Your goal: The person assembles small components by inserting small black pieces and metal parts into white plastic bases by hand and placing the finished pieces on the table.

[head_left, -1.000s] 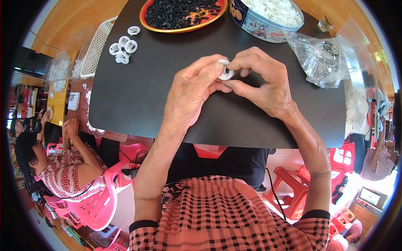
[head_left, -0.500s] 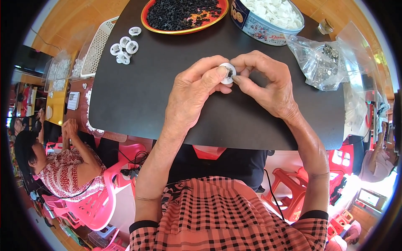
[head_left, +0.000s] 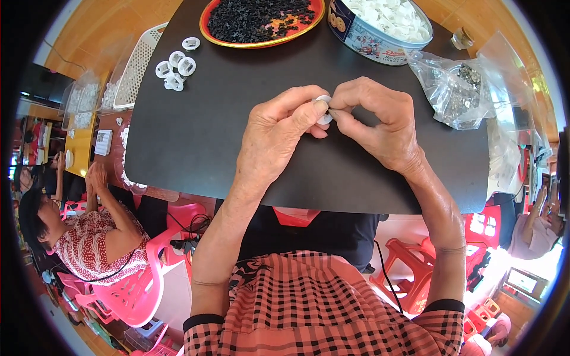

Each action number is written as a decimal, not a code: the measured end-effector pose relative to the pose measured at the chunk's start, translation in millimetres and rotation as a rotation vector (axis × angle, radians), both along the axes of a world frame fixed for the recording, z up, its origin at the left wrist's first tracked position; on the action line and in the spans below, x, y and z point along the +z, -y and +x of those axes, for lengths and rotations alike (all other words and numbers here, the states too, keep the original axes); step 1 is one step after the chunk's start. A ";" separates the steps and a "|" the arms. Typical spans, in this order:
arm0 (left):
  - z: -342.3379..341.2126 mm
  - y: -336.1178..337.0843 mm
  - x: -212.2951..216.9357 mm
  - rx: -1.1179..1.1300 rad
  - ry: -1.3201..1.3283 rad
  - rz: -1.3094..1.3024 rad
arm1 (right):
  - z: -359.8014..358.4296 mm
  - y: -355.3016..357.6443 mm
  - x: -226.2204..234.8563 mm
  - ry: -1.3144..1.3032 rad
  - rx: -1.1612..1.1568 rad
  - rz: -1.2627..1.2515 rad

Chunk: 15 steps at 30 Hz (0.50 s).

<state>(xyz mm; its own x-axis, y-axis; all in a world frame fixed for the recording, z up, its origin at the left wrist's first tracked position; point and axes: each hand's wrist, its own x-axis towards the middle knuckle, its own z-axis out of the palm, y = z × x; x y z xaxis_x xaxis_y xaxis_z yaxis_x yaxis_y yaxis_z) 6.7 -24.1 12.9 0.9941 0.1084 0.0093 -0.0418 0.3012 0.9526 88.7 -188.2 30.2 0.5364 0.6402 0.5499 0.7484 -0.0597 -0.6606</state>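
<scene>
My left hand (head_left: pixel 268 133) is closed on a small round white plastic disc (head_left: pixel 325 119), its thumb lying across the face. Thumb and fingers hide most of the disc, and a dark part shows at its middle. At the disc's right side, my right hand (head_left: pixel 380 124) pinches thumb and forefinger together. Whatever sits between those fingertips is too small to make out. Both hands are above the dark table (head_left: pixel 208 130). Several similar white discs with dark middles (head_left: pixel 176 66) lie at the table's far left.
A red tray (head_left: pixel 264 44) of small black parts stands at the far side. Beside it is a round blue tin (head_left: pixel 371 48) of white plastic pieces. Clear bags (head_left: pixel 457 98) with metal bits lie at the right. A person (head_left: pixel 107 237) sits on a pink chair at left.
My right fingertips have moved onto the disc and closed in a pinch. The disc has tilted and dropped slightly toward me, showing less of its face.
</scene>
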 end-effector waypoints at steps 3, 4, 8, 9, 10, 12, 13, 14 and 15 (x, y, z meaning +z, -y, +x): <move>1.7 -1.2 -1.1 -0.016 0.002 -0.018 | -1.1 -1.0 0.0 -0.016 -0.030 0.012; 1.9 -0.7 -0.2 -0.016 0.003 -0.018 | -0.1 -0.5 -0.4 -0.017 -0.025 0.011; 2.2 -0.9 1.6 -0.003 -0.010 -0.212 | -2.0 -4.6 -0.3 0.026 -0.041 0.030; 2.0 -1.9 1.5 0.003 -0.017 -0.266 | -2.7 -5.7 -0.3 0.025 -0.038 0.030; 2.1 -2.8 1.2 0.006 -0.018 -0.266 | -3.5 -6.6 -0.3 0.027 -0.048 0.030; 1.7 -4.1 1.0 -0.042 -0.024 -0.330 | -6.3 -6.8 0.7 0.032 -0.059 0.032; 1.5 -4.8 0.3 -0.042 -0.024 -0.329 | -7.4 -6.6 0.8 0.038 -0.059 0.024; 1.7 -5.7 -0.5 -0.058 -0.036 -0.342 | -7.9 -6.5 1.0 0.044 -0.058 0.016; 1.8 -6.4 -1.3 -0.073 -0.049 -0.356 | -8.1 -6.5 0.7 0.044 -0.058 0.017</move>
<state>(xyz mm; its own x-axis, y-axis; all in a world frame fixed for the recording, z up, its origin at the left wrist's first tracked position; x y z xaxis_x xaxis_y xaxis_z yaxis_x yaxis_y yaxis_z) 8.5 -17.6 11.6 0.9977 0.0246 -0.0638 0.0353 0.6145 0.7882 80.6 -181.7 30.9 0.5479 0.5987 0.5842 0.7720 -0.0928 -0.6288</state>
